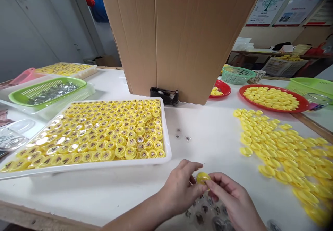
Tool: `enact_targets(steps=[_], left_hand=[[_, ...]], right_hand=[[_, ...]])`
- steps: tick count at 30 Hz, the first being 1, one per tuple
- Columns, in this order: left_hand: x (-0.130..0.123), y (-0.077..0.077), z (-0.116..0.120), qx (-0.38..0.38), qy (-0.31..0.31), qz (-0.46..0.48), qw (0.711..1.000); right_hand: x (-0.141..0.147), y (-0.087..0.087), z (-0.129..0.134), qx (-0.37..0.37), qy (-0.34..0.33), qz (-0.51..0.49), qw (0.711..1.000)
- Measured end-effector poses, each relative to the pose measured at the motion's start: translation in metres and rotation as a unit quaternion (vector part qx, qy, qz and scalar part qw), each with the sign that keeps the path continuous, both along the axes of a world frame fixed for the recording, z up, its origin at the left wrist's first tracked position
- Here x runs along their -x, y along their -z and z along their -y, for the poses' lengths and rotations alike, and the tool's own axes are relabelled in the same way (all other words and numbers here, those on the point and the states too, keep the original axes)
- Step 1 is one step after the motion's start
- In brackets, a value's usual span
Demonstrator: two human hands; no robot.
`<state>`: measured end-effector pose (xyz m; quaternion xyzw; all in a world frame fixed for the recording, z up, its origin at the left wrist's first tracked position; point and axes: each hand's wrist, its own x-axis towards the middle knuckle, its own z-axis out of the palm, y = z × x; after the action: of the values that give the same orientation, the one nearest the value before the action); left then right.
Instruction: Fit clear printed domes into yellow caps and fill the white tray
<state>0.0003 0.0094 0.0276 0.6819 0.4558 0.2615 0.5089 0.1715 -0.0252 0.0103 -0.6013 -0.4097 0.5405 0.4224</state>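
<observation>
Between my two hands is a round yellow piece (203, 178), low and right of centre. My left hand (182, 186) grips its left side, with the thumb below and the index finger raised over it. The thumb and fingers of my right hand (230, 194) pinch its right edge. Under my hands lie several clear round pieces with small dark pictures (199, 217), partly hidden by my wrists. A white tray (166, 144) to the left holds rows of yellow discs with small pictures. Loose yellow pieces (283, 154) spread over the table at the right.
A tall cardboard sheet (179, 40) stands behind a black tape dispenser (164, 96). Three small clear pieces lie beside the tray. Red plates (303, 103) of yellow pieces and a teal basket (238, 75) stand back right; a green basket (49, 91) stands left.
</observation>
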Motion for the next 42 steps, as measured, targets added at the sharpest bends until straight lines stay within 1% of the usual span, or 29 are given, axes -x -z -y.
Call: enact_targets(steps=[2,4,6,8,10,11,13,15,16,18,20,22,25,27,28,30,31,32,34,35,36,37,39,40,42], left_hand=[[0.005,-0.012,0.001,-0.108,0.042,-0.051,0.992],[0.008,-0.024,0.001,-0.195,0.084,-0.104,0.972],[0.012,-0.033,0.001,-0.248,0.11,-0.152,0.95],[0.019,-0.041,-0.003,-0.273,0.126,-0.184,0.936],[0.034,-0.049,-0.011,-0.285,0.114,-0.209,0.929],[0.044,-0.052,-0.017,-0.29,0.096,-0.224,0.925],[0.068,-0.057,-0.034,-0.304,0.04,-0.268,0.913],[0.094,-0.057,-0.053,-0.305,-0.013,-0.328,0.894],[0.106,-0.056,-0.062,-0.297,-0.029,-0.36,0.884],[0.124,-0.051,-0.077,-0.28,-0.041,-0.419,0.863],[0.136,-0.045,-0.085,-0.272,-0.038,-0.462,0.843],[0.141,-0.041,-0.087,-0.271,-0.031,-0.481,0.833],[0.141,-0.038,-0.085,-0.269,-0.027,-0.487,0.83],[0.139,-0.037,-0.084,-0.271,-0.023,-0.483,0.832],[0.139,-0.037,-0.084,-0.273,-0.019,-0.481,0.833],[0.139,-0.035,-0.086,-0.278,-0.011,-0.479,0.832],[0.14,-0.033,-0.087,-0.282,-0.01,-0.481,0.83],[0.142,-0.032,-0.088,-0.286,-0.011,-0.484,0.827],[0.147,-0.029,-0.089,-0.3,-0.013,-0.494,0.816],[0.149,-0.029,-0.088,-0.308,-0.014,-0.497,0.811],[0.151,-0.029,-0.087,-0.315,-0.016,-0.498,0.808],[0.151,-0.031,-0.086,-0.322,-0.019,-0.495,0.807],[0.145,-0.036,-0.081,-0.336,-0.029,-0.476,0.812],[0.138,-0.04,-0.079,-0.345,-0.035,-0.458,0.819],[0.115,-0.046,-0.073,-0.374,-0.036,-0.405,0.834]], right_hand=[[0.003,-0.002,-0.003,0.008,-0.002,-0.014,1.0],[0.01,-0.004,-0.005,0.008,-0.017,-0.028,0.999],[0.019,-0.008,-0.006,0.001,-0.037,-0.043,0.998],[0.025,-0.011,-0.006,-0.004,-0.047,-0.057,0.997],[0.025,-0.012,-0.004,-0.01,-0.049,-0.064,0.997],[0.023,-0.012,-0.003,-0.013,-0.046,-0.062,0.997],[0.015,-0.01,0.0,-0.021,-0.035,-0.044,0.998],[0.005,-0.006,0.002,-0.025,-0.016,-0.024,0.999],[0.0,-0.004,0.004,-0.024,-0.006,-0.017,1.0],[-0.008,0.002,0.007,-0.022,0.005,-0.01,1.0],[-0.015,0.007,0.011,-0.017,0.004,-0.006,1.0],[-0.022,0.012,0.015,-0.006,-0.001,0.005,1.0],[-0.032,0.014,0.019,0.009,0.014,0.045,0.999],[-0.034,0.012,0.017,-0.001,0.019,0.086,0.996],[-0.033,0.011,0.015,-0.018,0.014,0.116,0.993],[-0.027,0.007,0.008,-0.075,-0.024,0.196,0.977],[-0.021,0.006,0.004,-0.106,-0.052,0.248,0.962],[-0.015,0.004,-0.001,-0.132,-0.086,0.311,0.937],[0.0,0.002,-0.01,-0.16,-0.158,0.435,0.872],[0.008,0.002,-0.013,-0.165,-0.186,0.482,0.84],[0.015,0.002,-0.016,-0.169,-0.207,0.514,0.815],[0.02,0.003,-0.018,-0.174,-0.224,0.533,0.798],[0.027,0.006,-0.02,-0.182,-0.24,0.54,0.786],[0.029,0.008,-0.019,-0.185,-0.248,0.543,0.781],[0.028,0.01,-0.017,-0.188,-0.259,0.549,0.772]])
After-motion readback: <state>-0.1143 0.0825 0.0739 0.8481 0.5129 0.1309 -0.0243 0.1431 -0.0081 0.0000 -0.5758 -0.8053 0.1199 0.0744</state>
